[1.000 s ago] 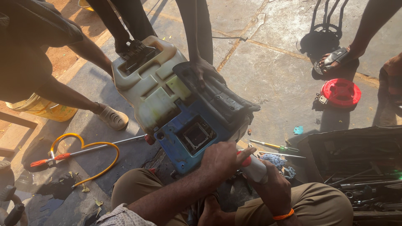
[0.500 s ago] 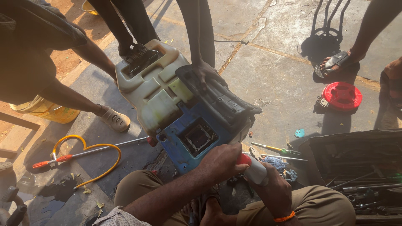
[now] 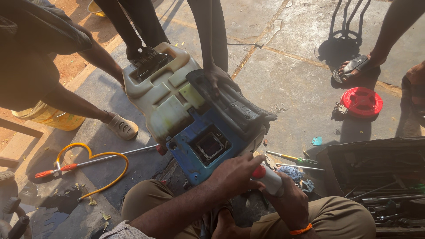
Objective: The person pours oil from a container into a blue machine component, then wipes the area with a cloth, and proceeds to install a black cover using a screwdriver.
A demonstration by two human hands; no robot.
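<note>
Out in the open here, a roadside repair spot on cracked stone paving (image 3: pixel 283 84) in hard sunlight. Lower right, an open toolbox (image 3: pixel 376 177) full of wrenches; screwdrivers (image 3: pixel 292 158) loose on the ground at centre right; a yellow hose (image 3: pixel 95 166) and sprayer tank (image 3: pixel 164 95) left of centre.

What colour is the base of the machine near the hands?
The base is blue, clearest in the head view.
</note>
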